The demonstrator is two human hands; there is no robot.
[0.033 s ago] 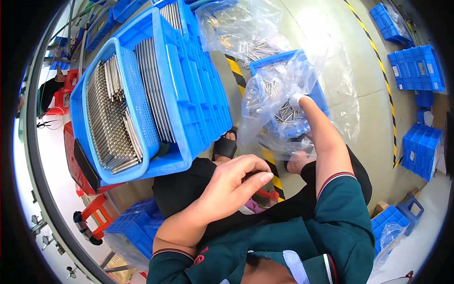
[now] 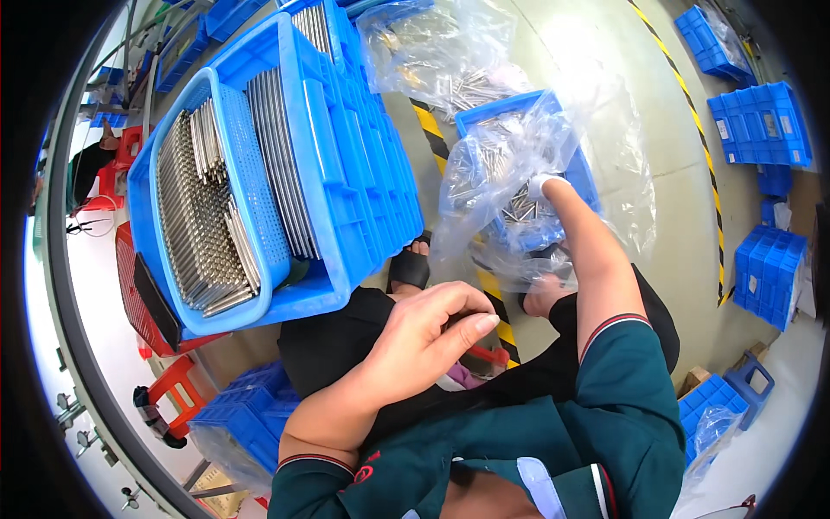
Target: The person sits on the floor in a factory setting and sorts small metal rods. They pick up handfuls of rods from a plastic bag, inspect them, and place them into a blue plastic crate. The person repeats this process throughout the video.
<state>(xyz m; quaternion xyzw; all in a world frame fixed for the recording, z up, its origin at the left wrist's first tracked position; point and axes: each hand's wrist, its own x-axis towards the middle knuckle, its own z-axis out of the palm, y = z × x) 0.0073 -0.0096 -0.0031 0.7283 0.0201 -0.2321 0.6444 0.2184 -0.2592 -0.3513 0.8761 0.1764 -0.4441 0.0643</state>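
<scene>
My right hand point(image 2: 543, 185), with a white covering on it, reaches into a clear plastic bag point(image 2: 471, 203) in a blue bin point(image 2: 586, 177) on the floor. Metal pins point(image 2: 521, 208) lie loose in that bin, close to the hand. Plastic and the covering hide the right fingers. Over my lap, my left hand point(image 2: 428, 333) is curled, its thumb close to the bent index finger; no object shows in it. Left of it, a light-blue perforated basket point(image 2: 275, 233) of stacked metal rods point(image 2: 197, 216) rests in a large blue crate point(image 2: 333, 173).
More long rods point(image 2: 281, 164) stand beside the basket. Another clear bag point(image 2: 437, 43) and spilled pins point(image 2: 471, 89) lie beyond the bin. Black-and-yellow tape point(image 2: 430, 130) marks the floor. Blue crates point(image 2: 761, 125) stand at right; a red stool point(image 2: 175, 394) is at lower left.
My right hand has shifted very slightly to the left, and the plastic around it has moved a little. The left hand stays put.
</scene>
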